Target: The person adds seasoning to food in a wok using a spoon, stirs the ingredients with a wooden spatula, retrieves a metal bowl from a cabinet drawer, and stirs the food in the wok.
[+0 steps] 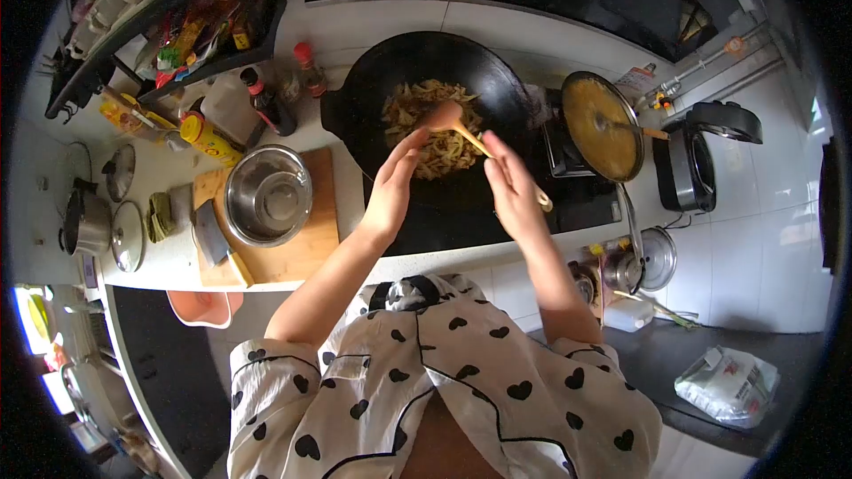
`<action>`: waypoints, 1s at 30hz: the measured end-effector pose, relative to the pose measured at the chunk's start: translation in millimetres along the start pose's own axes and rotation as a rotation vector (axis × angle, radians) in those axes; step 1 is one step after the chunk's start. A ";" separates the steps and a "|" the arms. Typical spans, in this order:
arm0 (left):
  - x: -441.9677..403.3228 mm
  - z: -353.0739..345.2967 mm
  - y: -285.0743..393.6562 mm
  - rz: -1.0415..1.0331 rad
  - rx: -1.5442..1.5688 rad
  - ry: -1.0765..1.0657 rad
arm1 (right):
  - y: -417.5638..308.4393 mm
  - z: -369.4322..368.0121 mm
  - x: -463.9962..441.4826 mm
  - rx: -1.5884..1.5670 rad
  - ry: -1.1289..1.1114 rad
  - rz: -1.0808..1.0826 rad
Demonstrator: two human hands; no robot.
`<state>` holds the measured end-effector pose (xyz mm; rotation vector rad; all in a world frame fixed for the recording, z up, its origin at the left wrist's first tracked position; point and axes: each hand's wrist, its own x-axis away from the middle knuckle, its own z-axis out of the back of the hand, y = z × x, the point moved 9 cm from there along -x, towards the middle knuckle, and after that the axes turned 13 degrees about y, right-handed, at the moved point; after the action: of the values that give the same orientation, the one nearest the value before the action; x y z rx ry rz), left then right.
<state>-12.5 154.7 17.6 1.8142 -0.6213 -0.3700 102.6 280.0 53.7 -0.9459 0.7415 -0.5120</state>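
A black wok (497,62) sits on the stove with cooked, browned shredded food (453,160) in it. A turner (446,115) with a reddish-brown head rests over the food, its pale yellow handle slanting down to the right. My left hand (397,182) is over the wok's near left side, fingers stretched out, close to the turner's head. My right hand (513,184) is over the near right side, fingers extended and slightly blurred. It covers part of the turner's handle, whose end shows beyond it. The palms face each other, apart, and no grip is visible.
A pan lid or frying pan with yellowish contents (595,129) is on the right burner. On the left, a steel bowl (268,195) and a cleaver (213,235) lie on a cutting board (319,213). Bottles (266,99) line the wall; a black appliance (683,168) stands right.
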 end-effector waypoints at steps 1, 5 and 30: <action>0.6 -2.9 -1.7 -0.005 0.000 -0.021 | -2.6 -16.8 3.0 -0.172 -0.066 -0.152; 5.7 -10.2 -7.0 0.025 0.029 -0.076 | 6.6 -50.1 11.7 -0.653 -0.108 -0.474; 93.1 -35.0 -30.7 0.147 0.166 0.213 | -1.4 -28.0 82.9 -0.639 -0.164 -0.482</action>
<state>89.0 135.0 4.8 1.9208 -0.6463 -0.0256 135.1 207.8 16.4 -1.7655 0.5274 -0.6176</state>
